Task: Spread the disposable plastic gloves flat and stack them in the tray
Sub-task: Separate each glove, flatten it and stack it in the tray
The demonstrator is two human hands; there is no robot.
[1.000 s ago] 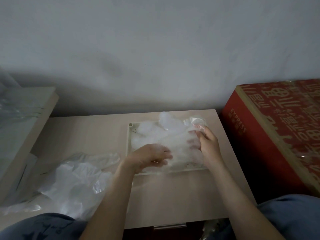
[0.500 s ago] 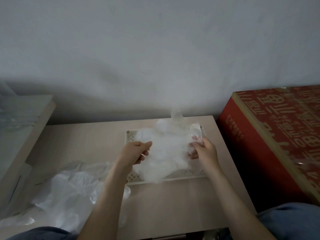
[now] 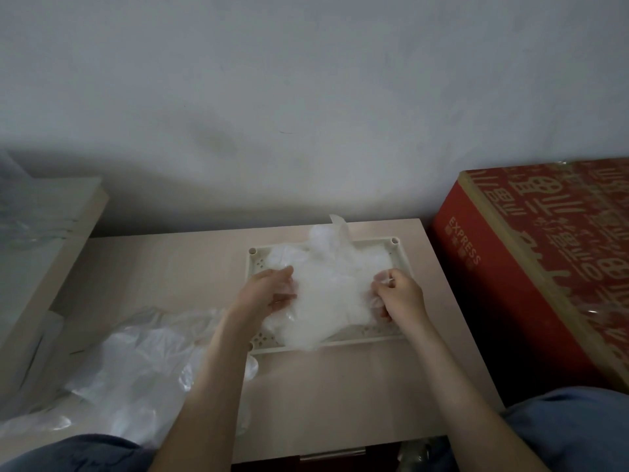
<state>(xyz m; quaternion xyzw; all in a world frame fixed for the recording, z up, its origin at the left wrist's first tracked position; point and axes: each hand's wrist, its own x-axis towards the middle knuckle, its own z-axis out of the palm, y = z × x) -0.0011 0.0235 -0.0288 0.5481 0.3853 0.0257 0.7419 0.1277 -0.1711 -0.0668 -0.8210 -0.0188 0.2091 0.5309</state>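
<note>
While left hand [image 3: 269, 294] and right hand [image 3: 401, 295] pinch the glove [image 3: 328, 296] over the tray [image 3: 343, 345], pale table [image 3: 163, 267] meets grey wall [image 3: 306, 97].

At frame centre, a milky white translucent plastic glove [image 3: 326, 301] covers a cream rectangular plastic tray [image 3: 371, 339] patterned with small clusters of holes, on a pale beige wood-grain tabletop [image 3: 170, 267]. The heap of clear, grey-tinged plastic gloves [image 3: 136, 362] at lower left shows glossy white highlights, while the red cardboard box [image 3: 493, 301] at right carries tan-gold characters, a tan edge band and the faded word EXPRESS. The plain wall [image 3: 306, 80] above is grey-white with a faint darker smudge, and blue denim [image 3: 578, 434] fills both lower corners.
</note>
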